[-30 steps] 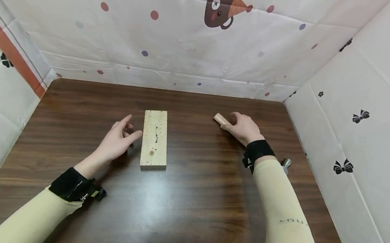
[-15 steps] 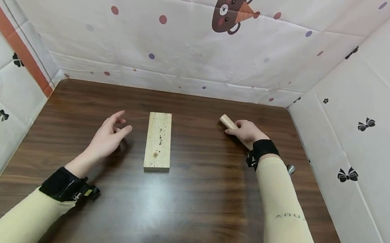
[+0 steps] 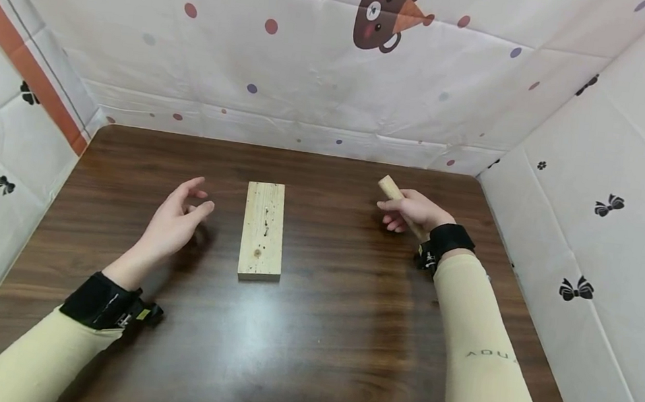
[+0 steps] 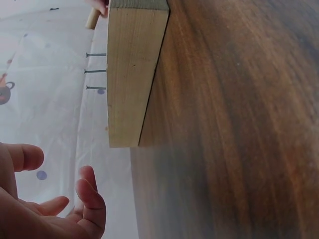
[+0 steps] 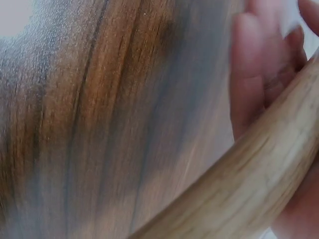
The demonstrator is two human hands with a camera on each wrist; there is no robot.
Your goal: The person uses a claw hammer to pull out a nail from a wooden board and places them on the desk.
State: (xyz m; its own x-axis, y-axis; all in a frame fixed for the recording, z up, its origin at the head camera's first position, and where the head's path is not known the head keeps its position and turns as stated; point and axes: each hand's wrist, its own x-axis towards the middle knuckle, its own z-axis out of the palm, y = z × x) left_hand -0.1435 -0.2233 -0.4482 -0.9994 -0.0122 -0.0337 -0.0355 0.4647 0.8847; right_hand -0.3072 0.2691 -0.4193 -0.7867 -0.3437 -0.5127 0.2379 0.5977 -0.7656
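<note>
A pale wooden block (image 3: 263,234) lies flat on the dark table, left of centre. In the left wrist view, several thin nails (image 4: 95,71) stick out of the block's top face. My left hand (image 3: 173,220) hovers beside the block on its left, fingers loosely bent and holding nothing. To the right, my right hand (image 3: 419,211) grips a hammer by its wooden handle (image 3: 391,187), which slants up above the table. The handle (image 5: 249,169) crosses the palm in the right wrist view. The sleeve almost wholly hides the metal head.
The brown wood-grain table (image 3: 312,346) has a patterned cloth wall (image 3: 302,66) along its back edge. More white cloth (image 3: 586,244) rises on the right side. Both wrists carry black camera straps.
My right hand has closed around the hammer handle and raised it off the table. My left hand has drawn back leftward from the block. The head view has shifted slightly.
</note>
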